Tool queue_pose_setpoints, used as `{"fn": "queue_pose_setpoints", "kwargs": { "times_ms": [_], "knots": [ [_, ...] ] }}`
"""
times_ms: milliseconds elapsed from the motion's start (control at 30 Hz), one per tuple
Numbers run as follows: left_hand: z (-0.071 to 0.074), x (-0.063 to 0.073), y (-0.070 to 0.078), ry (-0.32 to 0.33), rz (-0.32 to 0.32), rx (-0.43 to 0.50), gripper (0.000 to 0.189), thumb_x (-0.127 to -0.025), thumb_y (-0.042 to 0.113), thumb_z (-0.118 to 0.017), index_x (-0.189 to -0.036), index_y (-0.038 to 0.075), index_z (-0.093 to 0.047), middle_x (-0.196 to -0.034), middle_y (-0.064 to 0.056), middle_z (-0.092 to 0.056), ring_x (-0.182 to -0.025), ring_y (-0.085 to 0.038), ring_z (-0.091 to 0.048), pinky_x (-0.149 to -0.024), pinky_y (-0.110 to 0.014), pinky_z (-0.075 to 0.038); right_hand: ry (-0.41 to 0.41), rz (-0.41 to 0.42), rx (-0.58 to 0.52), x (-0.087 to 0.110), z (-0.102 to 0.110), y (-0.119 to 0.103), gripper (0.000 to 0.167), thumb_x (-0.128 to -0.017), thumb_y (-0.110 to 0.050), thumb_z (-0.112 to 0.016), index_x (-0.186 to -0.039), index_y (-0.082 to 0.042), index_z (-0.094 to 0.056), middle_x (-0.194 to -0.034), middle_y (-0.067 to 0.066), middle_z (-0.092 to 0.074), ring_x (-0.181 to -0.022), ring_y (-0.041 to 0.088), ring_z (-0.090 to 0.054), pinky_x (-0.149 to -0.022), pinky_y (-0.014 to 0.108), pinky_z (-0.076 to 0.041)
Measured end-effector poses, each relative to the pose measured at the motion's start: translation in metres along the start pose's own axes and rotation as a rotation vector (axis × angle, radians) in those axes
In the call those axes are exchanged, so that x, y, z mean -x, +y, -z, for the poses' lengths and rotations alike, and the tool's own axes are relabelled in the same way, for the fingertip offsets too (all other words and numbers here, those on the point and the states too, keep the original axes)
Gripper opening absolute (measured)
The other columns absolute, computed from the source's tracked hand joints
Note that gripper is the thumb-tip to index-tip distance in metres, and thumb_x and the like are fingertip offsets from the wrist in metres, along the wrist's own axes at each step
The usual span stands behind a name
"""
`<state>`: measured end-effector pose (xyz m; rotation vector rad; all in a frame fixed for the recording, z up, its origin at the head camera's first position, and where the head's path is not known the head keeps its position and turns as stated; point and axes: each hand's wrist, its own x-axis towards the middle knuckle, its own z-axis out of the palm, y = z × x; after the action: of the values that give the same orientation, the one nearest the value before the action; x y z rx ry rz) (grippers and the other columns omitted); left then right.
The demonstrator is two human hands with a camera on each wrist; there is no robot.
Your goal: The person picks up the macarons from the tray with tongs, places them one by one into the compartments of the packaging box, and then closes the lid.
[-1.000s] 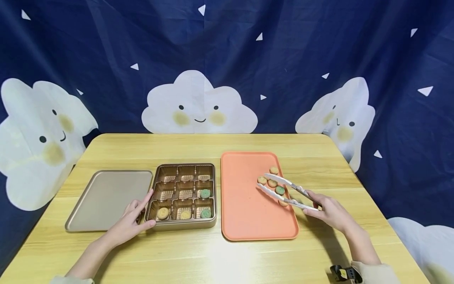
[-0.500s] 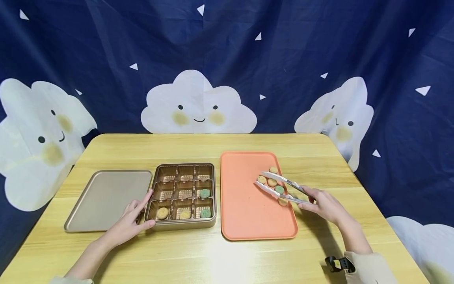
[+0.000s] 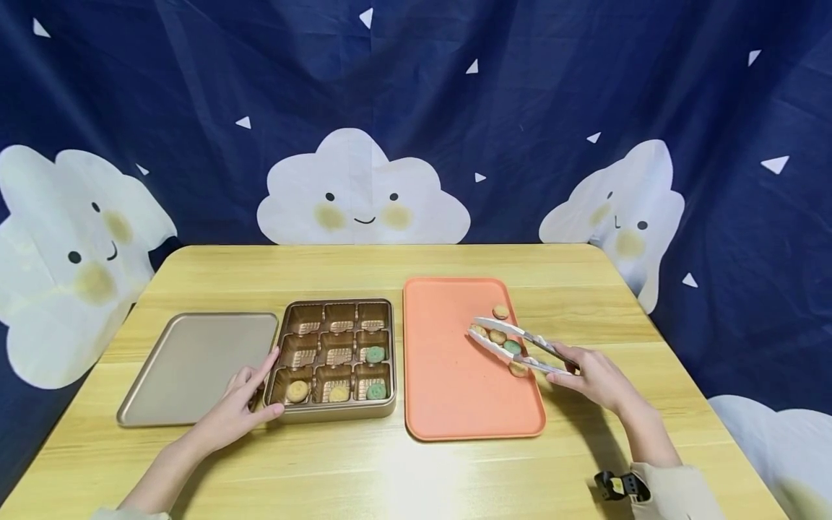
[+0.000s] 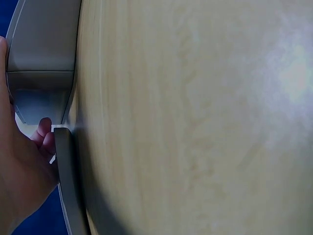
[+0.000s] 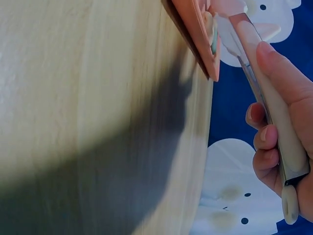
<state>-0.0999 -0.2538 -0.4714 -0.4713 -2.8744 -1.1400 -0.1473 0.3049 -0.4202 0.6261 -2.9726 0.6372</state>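
Note:
My right hand grips a pair of metal tongs, their arms spread above an orange tray. Between the tong tips lies a pale cookie; another tan cookie and a green cookie show between the arms. In the right wrist view, fingers and thumb wrap the tongs' pale handle. My left hand touches the left side of a bronze cookie tin with index finger and thumb extended. Two green and two yellow cookies sit in its divided insert.
A flat bronze lid lies left of the tin, partly under the left hand in the head view. One tan cookie rests near the tray's far right edge, and another lies beneath the tongs. A cloud-printed blue curtain hangs behind the table.
The tongs have shifted slightly left, and their arms have come closer together around the leftmost pale cookie. My left hand and the tin stay in place.

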Motion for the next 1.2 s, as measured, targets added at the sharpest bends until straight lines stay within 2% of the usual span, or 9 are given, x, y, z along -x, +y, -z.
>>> {"fn": "queue_pose_setpoints", "kwargs": {
  "times_ms": [267,500,667,767,900,967,1033,1200],
  "knots": [
    [0.0,0.001,-0.002,0.005,-0.002,-0.006,0.09,-0.079,0.023,-0.069,-0.148,0.02,-0.012,-0.084,-0.004,-0.033,-0.077,-0.018,-0.027,-0.062,-0.031,-0.03,0.024,-0.021,-0.009,0.004,0.002,-0.002,0.066,-0.074,-0.027,-0.075,-0.126,0.004,-0.049,-0.073,-0.002,-0.042,-0.055,0.006,-0.03,-0.049,0.023,-0.029],
    [0.0,0.001,-0.001,0.001,0.004,-0.001,0.09,-0.079,0.024,-0.069,-0.148,0.021,-0.012,-0.084,-0.005,-0.033,-0.077,-0.019,-0.027,-0.062,-0.031,-0.031,0.072,0.075,-0.142,0.008,-0.003,-0.007,0.06,-0.068,-0.015,-0.079,-0.118,0.0,-0.048,-0.076,0.001,-0.042,-0.059,0.004,-0.034,-0.051,0.021,-0.032],
    [0.0,0.001,-0.001,0.0,0.002,-0.001,0.09,-0.079,0.024,-0.069,-0.148,0.021,-0.012,-0.084,-0.005,-0.033,-0.077,-0.018,-0.027,-0.061,-0.031,-0.03,0.059,0.14,-0.241,0.015,-0.003,-0.011,0.065,-0.067,0.0,-0.075,-0.122,0.005,-0.041,-0.08,0.005,-0.042,-0.055,-0.001,-0.035,-0.046,0.02,-0.034],
    [0.0,0.001,-0.001,-0.001,0.0,-0.002,0.09,-0.079,0.024,-0.069,-0.148,0.02,-0.012,-0.084,-0.004,-0.033,-0.077,-0.018,-0.027,-0.062,-0.031,-0.03,0.069,0.134,-0.212,0.02,-0.001,-0.013,0.067,-0.068,-0.001,-0.075,-0.126,0.004,-0.041,-0.085,0.007,-0.048,-0.056,-0.002,-0.038,-0.046,0.02,-0.035],
    [0.0,0.001,-0.001,0.0,0.005,-0.001,0.09,-0.079,0.024,-0.069,-0.148,0.021,-0.012,-0.083,-0.005,-0.032,-0.077,-0.018,-0.027,-0.061,-0.031,-0.03,0.11,0.113,-0.066,0.028,0.003,-0.013,0.065,-0.07,-0.015,-0.077,-0.127,-0.002,-0.047,-0.092,0.003,-0.057,-0.059,-0.005,-0.037,-0.047,0.019,-0.033],
    [0.0,0.001,-0.001,-0.002,0.011,0.002,0.09,-0.079,0.024,-0.069,-0.148,0.021,-0.011,-0.084,-0.005,-0.032,-0.077,-0.018,-0.027,-0.061,-0.031,-0.031,0.128,0.103,-0.038,0.03,0.003,-0.013,0.065,-0.07,-0.018,-0.077,-0.128,-0.004,-0.049,-0.091,0.0,-0.058,-0.058,-0.006,-0.037,-0.048,0.019,-0.032],
    [0.0,0.001,-0.001,-0.003,0.013,0.001,0.09,-0.079,0.025,-0.069,-0.148,0.021,-0.011,-0.084,-0.005,-0.033,-0.077,-0.019,-0.027,-0.061,-0.031,-0.031,0.148,0.102,-0.049,0.031,0.001,-0.011,0.066,-0.07,-0.018,-0.078,-0.128,-0.004,-0.05,-0.088,-0.004,-0.056,-0.058,-0.006,-0.037,-0.048,0.018,-0.032],
    [0.0,0.0,-0.001,-0.005,0.01,0.0,0.09,-0.079,0.024,-0.07,-0.148,0.02,-0.012,-0.085,-0.006,-0.034,-0.078,-0.02,-0.028,-0.061,-0.031,-0.031,0.185,0.135,-0.164,0.033,-0.004,-0.005,0.07,-0.068,-0.007,-0.078,-0.13,0.0,-0.047,-0.082,-0.006,-0.047,-0.056,-0.004,-0.033,-0.048,0.015,-0.032]
  ]
}}
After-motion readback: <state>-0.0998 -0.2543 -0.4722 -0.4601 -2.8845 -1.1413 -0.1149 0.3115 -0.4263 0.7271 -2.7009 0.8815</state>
